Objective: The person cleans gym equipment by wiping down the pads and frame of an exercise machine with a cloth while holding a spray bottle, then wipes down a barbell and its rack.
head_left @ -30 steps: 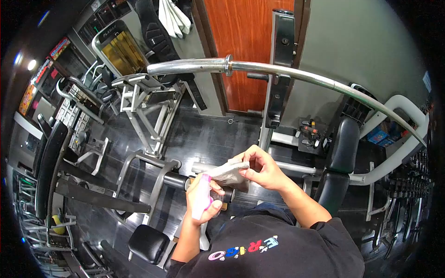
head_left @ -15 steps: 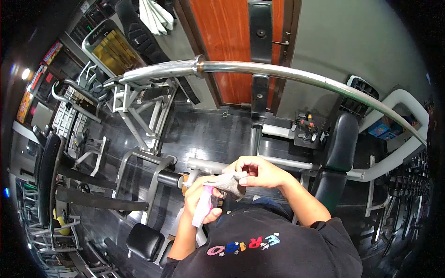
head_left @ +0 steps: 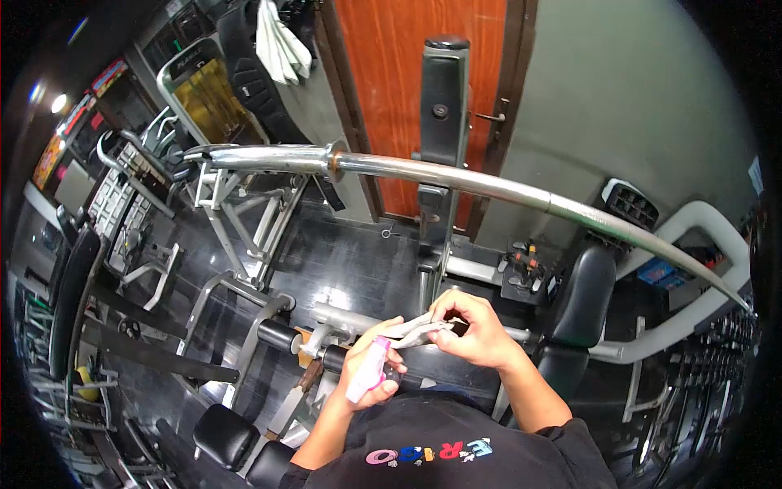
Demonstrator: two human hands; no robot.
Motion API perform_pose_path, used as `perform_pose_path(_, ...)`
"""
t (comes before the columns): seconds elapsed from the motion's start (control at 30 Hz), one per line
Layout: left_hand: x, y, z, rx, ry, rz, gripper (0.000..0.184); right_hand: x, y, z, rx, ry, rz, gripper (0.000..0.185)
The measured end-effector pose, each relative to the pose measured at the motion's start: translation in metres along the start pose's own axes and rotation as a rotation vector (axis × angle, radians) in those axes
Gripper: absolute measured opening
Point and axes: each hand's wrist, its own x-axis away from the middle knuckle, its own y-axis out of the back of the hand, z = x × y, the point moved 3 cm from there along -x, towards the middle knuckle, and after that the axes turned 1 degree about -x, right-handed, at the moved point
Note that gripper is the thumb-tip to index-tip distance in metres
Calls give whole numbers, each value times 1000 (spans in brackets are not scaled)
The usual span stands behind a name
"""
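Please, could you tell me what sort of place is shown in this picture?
It is most likely a gym. A long, shiny metal barbell crosses the view, a thick black padded backrest stands on the right, and what look like rows of dark dumbbells sit beyond it.

ERIGO in multicoloured capital letters on the black shirt, upside down, light lettering on the exercise machine too blurred to read, writing on bright signs at far left too small to tell
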Motion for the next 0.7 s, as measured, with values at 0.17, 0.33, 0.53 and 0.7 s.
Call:
perform_pose_path(0.17, -5, -1, -11, -12, 15, -39, 49, 2, 2, 3, 21, -71, 46, 29)
perform_pose_path(0.33, -19, -9, -31, -237, -19, 161, 43, 2, -8, 0, 4, -81, 89, 32)
perform_pose_path(0.53, -13, 7, -33, -282, 49, 193, 38, 4, -32, -37, -403, -94, -78, 39)
perform_pose_path(0.7, -14, 31, -41, -410, 72, 244, 40, 10, -68, -69, -685, -402, 179, 71)
